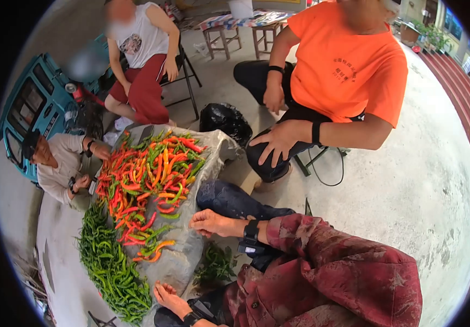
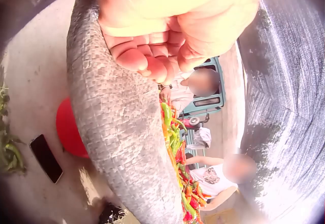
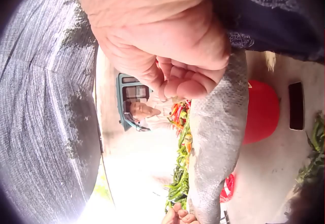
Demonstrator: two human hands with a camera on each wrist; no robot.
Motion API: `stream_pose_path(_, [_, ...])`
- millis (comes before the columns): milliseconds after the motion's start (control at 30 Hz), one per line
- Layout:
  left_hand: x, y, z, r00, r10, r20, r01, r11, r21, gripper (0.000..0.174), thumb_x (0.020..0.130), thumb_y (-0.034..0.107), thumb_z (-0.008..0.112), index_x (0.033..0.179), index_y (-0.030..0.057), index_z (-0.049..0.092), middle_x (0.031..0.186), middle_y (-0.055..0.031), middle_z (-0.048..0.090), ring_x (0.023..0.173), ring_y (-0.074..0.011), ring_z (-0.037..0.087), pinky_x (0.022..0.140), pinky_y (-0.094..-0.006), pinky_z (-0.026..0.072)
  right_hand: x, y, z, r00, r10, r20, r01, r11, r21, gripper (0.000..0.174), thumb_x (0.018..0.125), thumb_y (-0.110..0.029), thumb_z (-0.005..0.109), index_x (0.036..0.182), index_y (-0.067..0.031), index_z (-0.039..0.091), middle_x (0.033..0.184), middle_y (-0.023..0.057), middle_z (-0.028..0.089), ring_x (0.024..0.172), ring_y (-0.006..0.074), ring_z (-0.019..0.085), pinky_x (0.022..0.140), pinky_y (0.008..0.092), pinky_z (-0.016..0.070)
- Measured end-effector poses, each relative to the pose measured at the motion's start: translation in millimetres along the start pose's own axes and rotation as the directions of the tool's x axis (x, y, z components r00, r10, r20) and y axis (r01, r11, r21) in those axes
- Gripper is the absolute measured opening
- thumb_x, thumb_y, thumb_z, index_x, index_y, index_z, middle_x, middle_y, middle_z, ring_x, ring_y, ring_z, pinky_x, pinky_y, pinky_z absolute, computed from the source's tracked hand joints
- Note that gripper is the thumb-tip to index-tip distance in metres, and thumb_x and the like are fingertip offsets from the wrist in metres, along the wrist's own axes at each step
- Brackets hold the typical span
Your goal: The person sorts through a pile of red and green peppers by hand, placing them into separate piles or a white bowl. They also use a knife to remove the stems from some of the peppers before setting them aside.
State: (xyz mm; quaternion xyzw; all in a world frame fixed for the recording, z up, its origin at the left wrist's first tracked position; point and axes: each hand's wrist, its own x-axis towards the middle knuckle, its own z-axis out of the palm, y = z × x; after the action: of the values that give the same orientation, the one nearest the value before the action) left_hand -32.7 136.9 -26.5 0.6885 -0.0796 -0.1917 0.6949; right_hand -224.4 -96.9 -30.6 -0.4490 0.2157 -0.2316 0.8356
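My left hand [image 1: 172,300] is at the near edge of a grey woven sheet [image 1: 183,259], beside a heap of green chili peppers [image 1: 115,272]. In the left wrist view its fingers [image 2: 155,69] hang loosely curled with nothing between them. Farther along the same edge, my right hand [image 1: 213,223] is near a pile of red, orange and green chili peppers [image 1: 153,169]. Its fingers [image 3: 190,88] curl loosely with the thumb close by, and no pepper shows in them. A few orange peppers [image 1: 158,252] lie apart between the two heaps.
Across the sheet a person in a cap [image 1: 55,163] reaches to the pile. Two others sit nearby, one in an orange shirt [image 1: 349,65], one in a white top [image 1: 142,32]. A black bag [image 1: 225,122], leafy greens [image 1: 217,262], a red bucket [image 3: 261,112] and a phone [image 3: 296,106] are lower down.
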Motion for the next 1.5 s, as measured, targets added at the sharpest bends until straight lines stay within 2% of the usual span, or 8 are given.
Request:
stream_pose_path(367, [-27, 33, 8, 1.000, 0.017, 0.013, -0.017, 1.000, 0.012, 0.028, 0.090, 0.026, 0.054, 0.094, -0.0011, 0.054, 0.075, -0.0053, 0.052, 0.065, -0.0161, 0.046, 0.061, -0.0290, 0.0377, 1, 15, 1, 0.999, 0.021, 0.050, -0.015, 0.994, -0.110, 0.017, 0.090, -0.024, 0.058, 0.088, -0.0071, 0.059, 0.067, -0.0036, 0.051, 0.055, 0.0032, 0.046, 0.045, 0.0185, 0.0386])
stream_pose_path(533, [-27, 29, 8, 1.000, 0.003, -0.020, -0.003, 1.000, -0.013, 0.035, 0.091, 0.027, 0.055, 0.109, -0.0018, 0.054, 0.080, -0.0082, 0.056, 0.069, -0.0168, 0.050, 0.065, -0.0294, 0.0411, 2, 16, 3, 0.998, 0.021, 0.059, -0.014, 0.991, -0.130, 0.016, 0.089, -0.023, 0.057, 0.088, -0.0070, 0.059, 0.067, -0.0031, 0.051, 0.054, 0.0034, 0.047, 0.044, 0.0188, 0.0389])
stream_pose_path(633, [-2, 13, 20, 0.989, 0.048, -0.140, -0.040, 0.998, 0.054, 0.028, 0.093, 0.030, 0.054, 0.109, 0.0069, 0.056, 0.076, 0.0022, 0.046, 0.063, -0.0060, 0.039, 0.055, -0.0225, 0.0332, 1, 12, 3, 0.996, 0.088, 0.011, -0.084, 0.977, -0.197, 0.016, 0.089, -0.023, 0.057, 0.087, -0.0066, 0.060, 0.068, -0.0025, 0.053, 0.054, 0.0036, 0.047, 0.045, 0.0199, 0.0394])
stream_pose_path(1067, [78, 39, 79, 0.833, 0.137, 0.536, -0.304, 0.922, 0.237, 0.019, 0.092, 0.018, 0.055, 0.101, 0.0022, 0.062, 0.073, -0.0014, 0.059, 0.061, -0.0058, 0.054, 0.055, -0.0212, 0.0447, -1, -1, 11, 0.995, 0.056, 0.078, -0.006, 0.851, -0.525, 0.020, 0.091, -0.021, 0.056, 0.087, -0.0019, 0.060, 0.063, -0.0003, 0.055, 0.051, 0.0045, 0.048, 0.045, 0.0205, 0.0406])
stream_pose_path(1300, [83, 38, 62, 0.891, 0.163, 0.423, -0.207, 0.977, 0.059, 0.019, 0.093, 0.019, 0.054, 0.098, 0.0023, 0.062, 0.072, -0.0010, 0.059, 0.057, -0.0047, 0.054, 0.051, -0.0204, 0.0439, 36, -16, 66, 0.915, -0.286, 0.283, 0.376, 0.358, -0.855, 0.017, 0.081, -0.014, 0.064, 0.089, 0.0001, 0.059, 0.072, 0.0143, 0.058, 0.063, 0.0246, 0.060, 0.057, 0.0348, 0.0492])
stream_pose_path(1333, [83, 38, 56, 0.907, 0.153, 0.393, -0.189, 0.980, 0.055, 0.019, 0.093, 0.019, 0.054, 0.097, 0.0024, 0.062, 0.072, -0.0010, 0.059, 0.056, -0.0044, 0.053, 0.051, -0.0202, 0.0436, 41, -9, 70, 0.919, -0.274, 0.283, 0.372, 0.365, -0.854, 0.017, 0.081, -0.014, 0.064, 0.089, 0.0001, 0.059, 0.072, 0.0143, 0.058, 0.063, 0.0246, 0.060, 0.057, 0.0348, 0.0492])
stream_pose_path(1400, [88, 29, 44, 0.911, 0.136, 0.389, -0.166, 0.985, 0.042, 0.019, 0.093, 0.019, 0.054, 0.097, 0.0023, 0.062, 0.072, -0.0008, 0.059, 0.057, -0.0044, 0.053, 0.050, -0.0203, 0.0437, 51, 3, 74, 0.901, -0.239, 0.361, 0.339, -0.129, -0.932, 0.020, 0.078, -0.016, 0.064, 0.088, -0.0005, 0.057, 0.084, 0.0180, 0.057, 0.069, 0.0342, 0.061, 0.059, 0.0418, 0.0498])
stream_pose_path(1500, [83, 24, 42, 0.915, 0.100, 0.390, -0.141, 0.987, 0.079, 0.018, 0.093, 0.018, 0.054, 0.097, 0.0025, 0.062, 0.071, -0.0012, 0.059, 0.057, -0.0048, 0.053, 0.050, -0.0204, 0.0433, 57, 10, 77, 0.911, -0.218, 0.349, 0.310, -0.196, -0.930, 0.022, 0.078, -0.017, 0.063, 0.087, -0.0005, 0.052, 0.088, 0.0186, 0.055, 0.071, 0.0378, 0.060, 0.060, 0.0455, 0.0493])
